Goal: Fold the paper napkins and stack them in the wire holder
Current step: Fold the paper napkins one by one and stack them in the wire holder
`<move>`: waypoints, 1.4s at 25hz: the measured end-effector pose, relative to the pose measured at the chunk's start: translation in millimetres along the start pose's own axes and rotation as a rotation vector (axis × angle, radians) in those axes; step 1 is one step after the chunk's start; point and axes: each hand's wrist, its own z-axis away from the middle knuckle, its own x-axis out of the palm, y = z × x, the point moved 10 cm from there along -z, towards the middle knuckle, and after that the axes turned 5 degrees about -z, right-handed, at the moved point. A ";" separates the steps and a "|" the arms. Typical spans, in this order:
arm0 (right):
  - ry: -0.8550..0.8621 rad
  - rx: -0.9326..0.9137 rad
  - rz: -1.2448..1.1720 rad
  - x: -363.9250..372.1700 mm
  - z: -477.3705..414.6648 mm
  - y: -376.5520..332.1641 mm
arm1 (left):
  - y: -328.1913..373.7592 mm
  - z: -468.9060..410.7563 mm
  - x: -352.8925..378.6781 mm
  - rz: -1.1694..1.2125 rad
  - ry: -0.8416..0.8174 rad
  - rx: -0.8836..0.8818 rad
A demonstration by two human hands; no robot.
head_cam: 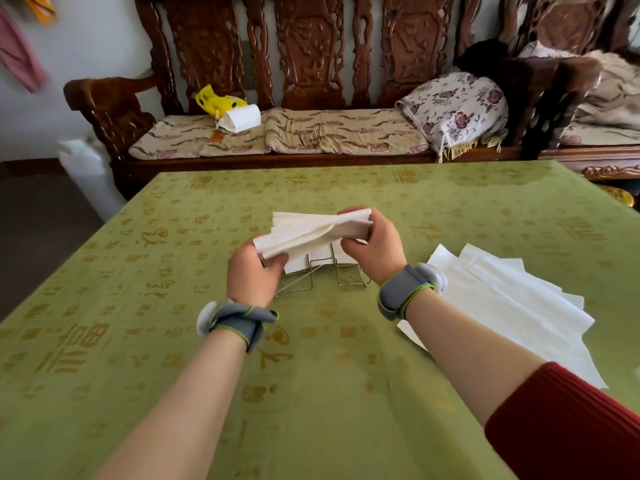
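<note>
Folded napkin [313,232] between both hands

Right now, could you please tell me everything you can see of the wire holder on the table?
The wire holder is a small rack of thin, shiny metal rod bent into angular loops, standing upright on the green tablecloth near the table's middle. White folded napkins already stand in it. The hands and the napkin bundle that they hold hide its top, so whether they touch it is unclear.

Single head view, wide-angle: looks forward and down over the green tablecloth [138,341], close above; carved wooden sofa [311,64] fills frame top.
</note>
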 end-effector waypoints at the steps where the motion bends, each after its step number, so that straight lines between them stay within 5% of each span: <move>1: 0.027 0.009 0.080 -3.0 -11.0 3.0 | 4.7 -13.7 4.3 -0.019 -0.003 0.002; 15: 0.056 0.041 0.593 -10.6 -34.1 30.8 | 2.9 -57.7 38.4 -0.167 0.037 0.086; 21: 0.052 -0.052 0.437 -11.7 -43.6 24.8 | 1.7 -72.0 40.1 -0.258 0.002 0.070; 35: -0.079 -0.060 0.589 2.1 -48.1 29.7 | -3.6 -75.5 49.4 -0.379 -0.101 0.065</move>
